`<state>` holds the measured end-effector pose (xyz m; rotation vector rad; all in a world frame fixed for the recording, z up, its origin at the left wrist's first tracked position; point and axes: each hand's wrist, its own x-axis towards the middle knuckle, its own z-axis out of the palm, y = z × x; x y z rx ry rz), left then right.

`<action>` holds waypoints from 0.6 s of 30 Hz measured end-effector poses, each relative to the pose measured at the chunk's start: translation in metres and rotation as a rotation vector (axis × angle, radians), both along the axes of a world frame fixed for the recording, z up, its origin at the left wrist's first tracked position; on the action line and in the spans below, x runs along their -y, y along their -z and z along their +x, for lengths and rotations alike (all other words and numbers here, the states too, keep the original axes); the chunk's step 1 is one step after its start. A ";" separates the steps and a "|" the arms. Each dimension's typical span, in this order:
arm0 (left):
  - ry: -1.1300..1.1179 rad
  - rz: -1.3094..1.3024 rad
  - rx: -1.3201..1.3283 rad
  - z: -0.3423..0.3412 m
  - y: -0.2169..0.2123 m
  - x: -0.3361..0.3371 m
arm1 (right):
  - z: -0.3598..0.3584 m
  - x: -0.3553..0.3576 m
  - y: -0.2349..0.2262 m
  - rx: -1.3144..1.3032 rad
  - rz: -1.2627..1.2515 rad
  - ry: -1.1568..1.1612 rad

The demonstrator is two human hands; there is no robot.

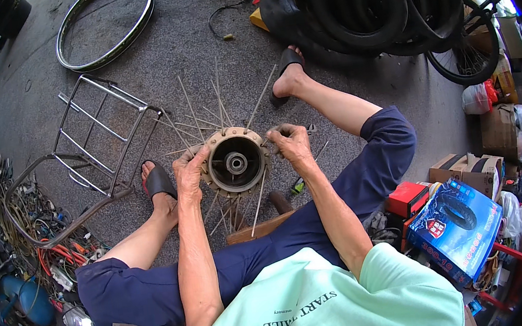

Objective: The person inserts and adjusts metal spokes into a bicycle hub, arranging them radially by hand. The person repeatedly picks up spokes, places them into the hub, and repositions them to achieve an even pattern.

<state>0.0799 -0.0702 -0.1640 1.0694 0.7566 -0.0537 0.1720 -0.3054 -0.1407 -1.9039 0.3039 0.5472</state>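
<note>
Nearest, between the person's spread knees and just beyond the edge of a wooden board [258, 228], is a round drum hub [235, 162], its open face turned up toward the head. The fingers of the left hand [189, 172] are clamped on the hub's left flange; those of the right hand [291, 145] bunch at its right flange, though whether a spoke is pinched there cannot be told. The step in hand looks like working spokes [261, 98] at the flange holes, fitting or drawing them out, and the next move likely calls for a firm left hold while the right guides one spoke clear of its neighbours. The spokes splay at many angles above the floor [27, 113]; the lower ones are hard to trace, and whatever props the hub underneath is hidden. Farther off, toward the floor's left edge, lies a tubular metal rack [100, 126], with a bare wheel rim [132, 42] beyond it. Toward the floor's far right corner, black tyres [359, 4] pile up, cut off by the view's upper edge
</note>
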 end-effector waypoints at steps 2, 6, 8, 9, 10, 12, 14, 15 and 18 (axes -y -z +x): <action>-0.013 0.021 0.007 -0.001 0.002 -0.001 | -0.010 0.005 -0.004 -0.042 -0.076 0.080; 0.005 0.018 0.014 0.000 -0.001 0.001 | -0.026 0.012 -0.005 -0.418 0.176 0.416; 0.011 0.028 0.018 0.000 -0.001 0.000 | -0.028 0.015 -0.012 -0.513 0.173 0.356; 0.014 0.031 0.020 0.000 -0.001 0.000 | -0.034 0.015 -0.018 -0.502 0.153 0.310; 0.015 0.034 0.022 -0.001 -0.001 0.000 | -0.039 0.017 -0.023 -0.490 0.133 0.263; 0.008 0.037 0.018 0.000 0.002 -0.001 | -0.049 0.021 -0.026 -0.317 -0.042 0.070; 0.003 0.041 0.011 0.000 0.001 -0.001 | -0.057 0.017 -0.043 -0.248 -0.190 -0.129; -0.003 0.042 0.009 0.000 0.001 0.000 | -0.062 0.019 -0.034 -0.350 -0.139 -0.182; -0.027 0.069 0.025 0.002 -0.001 0.005 | -0.077 0.003 -0.034 -0.427 -0.010 -0.208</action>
